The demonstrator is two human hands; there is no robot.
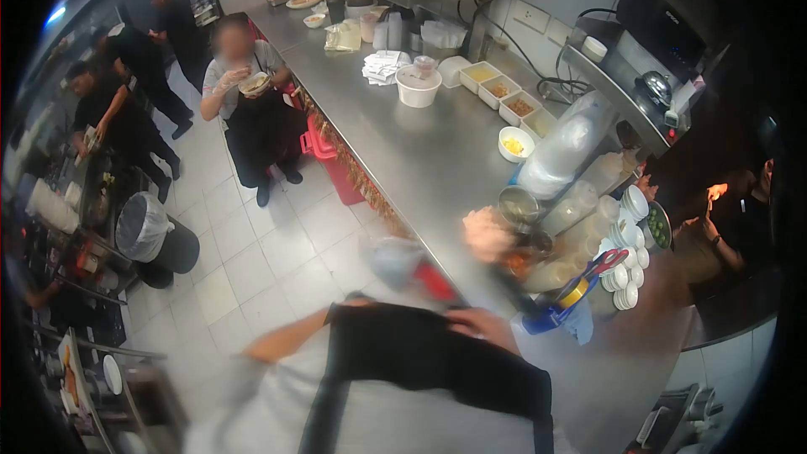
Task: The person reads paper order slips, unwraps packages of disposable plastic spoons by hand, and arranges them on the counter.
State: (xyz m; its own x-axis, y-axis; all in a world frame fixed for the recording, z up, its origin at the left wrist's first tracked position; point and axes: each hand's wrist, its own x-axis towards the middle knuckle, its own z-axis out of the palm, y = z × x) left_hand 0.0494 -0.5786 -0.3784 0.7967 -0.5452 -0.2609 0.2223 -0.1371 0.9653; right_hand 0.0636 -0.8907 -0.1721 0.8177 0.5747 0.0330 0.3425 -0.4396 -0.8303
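My right hand [490, 235] is a motion-smeared blur at the counter's near edge, beside a round metal container [519, 205]. An orange-red filled container [519, 264] sits just below and to its right. The hand's fingers are smeared, so I cannot tell what it holds. My left forearm [290, 336] bends in toward my black apron [395, 345], and the left hand itself is hidden. Close to my right side stands a blue holder [546, 317] with red-handled scissors [609, 261] and a yellow roll [573, 292].
A steel counter [378, 134] carries a lidded white tub [418, 86], a bowl with yellow food [515, 145], food trays [499, 91] and stacked small white dishes [626, 277]. Across the aisle a person [244, 101] holds a bowl. A lined bin [151, 235] stands left, near several other people.
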